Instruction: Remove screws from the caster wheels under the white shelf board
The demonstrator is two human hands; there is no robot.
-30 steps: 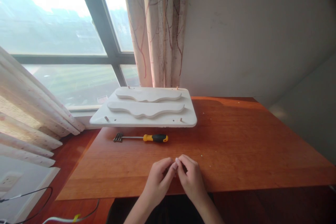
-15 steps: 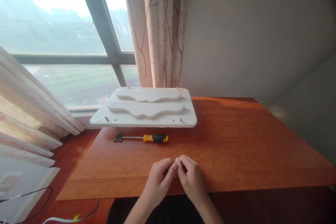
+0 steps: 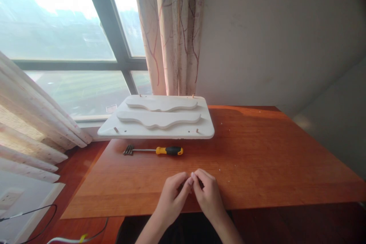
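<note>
My left hand and my right hand rest at the table's near edge, their thumbs and fingertips meeting. Both have curled, closed fingers, and no object shows in them; the undersides of the fingers are hidden. Beyond them lies a screwdriver with a yellow and black handle, its shaft pointing left. Several dark metal bolts lie side by side at its tip. Farther back is a white board with rounded corners and wooden dowels standing in it. Two white wavy-edged rails lie flat on the board.
The wooden table carries a few tiny white bits on its right half. A window and curtains stand behind and to the left, a grey wall to the right. Cables run along the floor at lower left.
</note>
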